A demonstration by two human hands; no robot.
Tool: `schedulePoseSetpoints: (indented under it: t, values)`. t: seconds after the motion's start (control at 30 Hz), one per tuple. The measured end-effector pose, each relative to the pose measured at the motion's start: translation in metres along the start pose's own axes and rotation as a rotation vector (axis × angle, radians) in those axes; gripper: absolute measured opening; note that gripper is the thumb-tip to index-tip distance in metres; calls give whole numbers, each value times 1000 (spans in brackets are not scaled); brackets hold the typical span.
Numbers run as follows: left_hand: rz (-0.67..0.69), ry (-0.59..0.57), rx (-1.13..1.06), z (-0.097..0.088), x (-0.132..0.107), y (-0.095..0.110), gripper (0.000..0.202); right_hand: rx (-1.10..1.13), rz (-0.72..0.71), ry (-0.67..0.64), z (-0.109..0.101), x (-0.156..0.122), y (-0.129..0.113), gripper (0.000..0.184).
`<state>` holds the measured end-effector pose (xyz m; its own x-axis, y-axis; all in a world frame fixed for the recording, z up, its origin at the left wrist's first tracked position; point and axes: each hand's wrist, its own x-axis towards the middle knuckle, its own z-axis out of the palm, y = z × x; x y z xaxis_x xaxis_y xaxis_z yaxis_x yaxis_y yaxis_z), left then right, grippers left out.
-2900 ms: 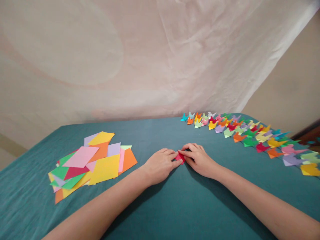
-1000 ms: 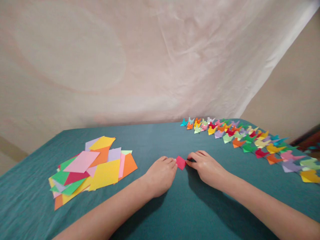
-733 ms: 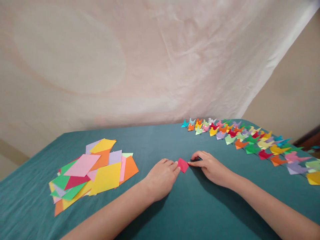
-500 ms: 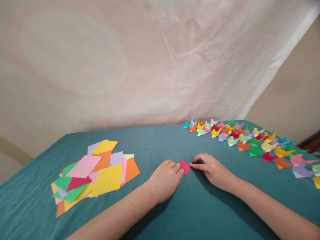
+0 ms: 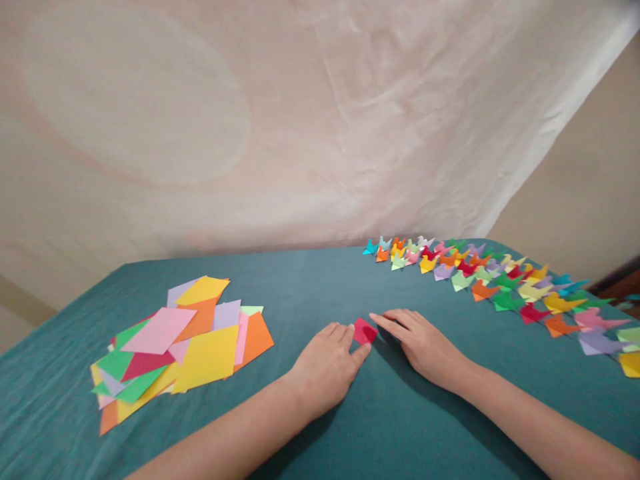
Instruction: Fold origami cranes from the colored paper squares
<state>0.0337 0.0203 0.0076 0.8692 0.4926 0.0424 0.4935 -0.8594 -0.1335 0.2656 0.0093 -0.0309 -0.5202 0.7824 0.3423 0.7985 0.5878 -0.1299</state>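
Note:
A small folded square of red-pink paper lies on the teal cloth in front of me. My left hand holds it down, with its fingertips at the left edge and its thumb at the near corner. Just to the right of the paper is my right hand, its fingers stretched out and its index fingertip a little off the paper's right side. A shadow falls across part of the square. Nothing shows in my right hand.
Loose coloured paper sheets overlap in a pile on the left. Rows of small folded paper birds stand on the right, reaching to the back. A pale hanging sheet borders the table behind.
My right index finger has lifted off the paper's right corner and moved slightly up and left. My left thumb has shifted along the near edge. The view has shifted slightly.

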Motion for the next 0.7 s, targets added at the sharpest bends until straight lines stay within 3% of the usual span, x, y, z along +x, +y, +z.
schedulePoseSetpoints:
  t: [0.27, 0.47, 0.7]
  values:
    - [9, -1, 19, 0, 0, -1, 35, -35, -82, -74, 0, 0, 2, 51]
    - [34, 49, 30, 2, 3, -3, 32, -68, -65, -116, -2, 3, -1, 53]
    - [32, 20, -24, -1, 3, -4, 30, -172, -8, -185, -6, 16, -13, 54]
